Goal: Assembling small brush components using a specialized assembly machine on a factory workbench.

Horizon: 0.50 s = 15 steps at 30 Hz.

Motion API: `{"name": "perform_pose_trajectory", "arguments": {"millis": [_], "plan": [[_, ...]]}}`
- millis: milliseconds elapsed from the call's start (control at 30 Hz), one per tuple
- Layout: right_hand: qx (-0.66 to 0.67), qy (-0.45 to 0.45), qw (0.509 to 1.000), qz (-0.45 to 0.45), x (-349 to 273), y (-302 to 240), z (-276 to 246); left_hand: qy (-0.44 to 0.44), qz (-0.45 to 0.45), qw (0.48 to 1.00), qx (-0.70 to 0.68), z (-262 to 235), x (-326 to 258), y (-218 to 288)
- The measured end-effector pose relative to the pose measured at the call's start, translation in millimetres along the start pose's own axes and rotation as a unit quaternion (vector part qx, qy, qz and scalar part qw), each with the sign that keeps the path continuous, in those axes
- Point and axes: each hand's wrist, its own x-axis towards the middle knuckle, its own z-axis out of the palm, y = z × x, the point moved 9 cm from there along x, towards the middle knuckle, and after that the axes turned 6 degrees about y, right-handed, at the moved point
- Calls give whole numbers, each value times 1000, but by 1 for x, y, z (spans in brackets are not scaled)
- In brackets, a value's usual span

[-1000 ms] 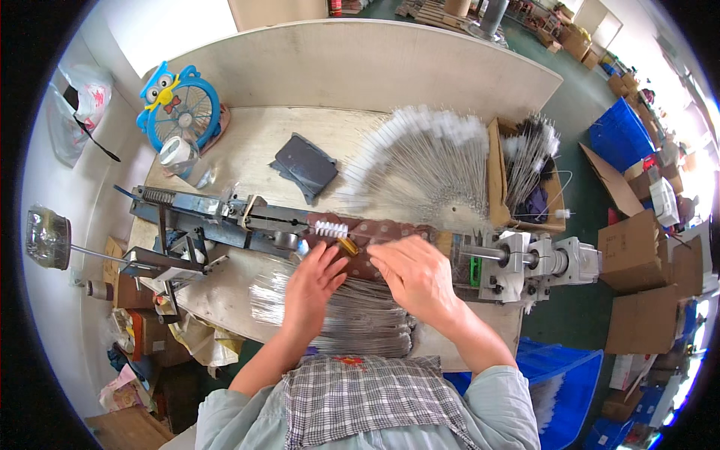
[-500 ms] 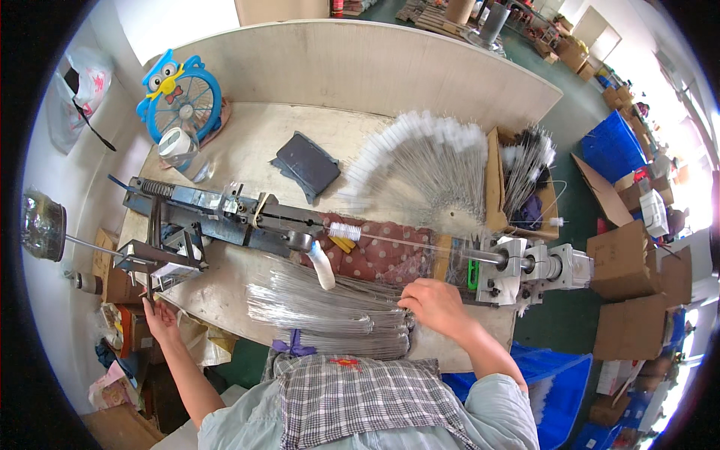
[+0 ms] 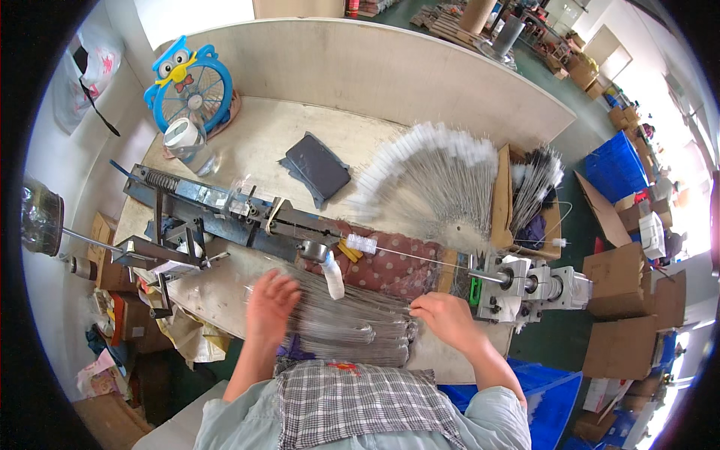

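Workbench [image 3: 300,142], brown boxes [image 3: 622,345], hands on wires [image 3: 345,322]

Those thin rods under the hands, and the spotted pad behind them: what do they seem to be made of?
The rods look like bare metal wire: thin, straight, grey, with a dull shine. The left hand lies on the pile; the right hand is at its right end. The pad looks like cloth: matt dark red with small pale dots and soft edges.

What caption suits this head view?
Both hands, left hand and right hand, rest on a wire bundle beside a machine.
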Motion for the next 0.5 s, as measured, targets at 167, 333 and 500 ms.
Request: {"name": "perform_pose_trajectory", "arguments": {"millis": [167, 333, 500], "plan": [[-124, 70, 987, -75, -19, -8, -19, -14, 38, 970, 239, 85, -15, -39], [-134, 80, 987, -36, -18, -3, -16, -124, -253, 958, -52, 170, -80, -40], [-139, 87, 986, -6, -14, -18, -21, -216, -242, 943, -74, 149, -73, 20]]}}
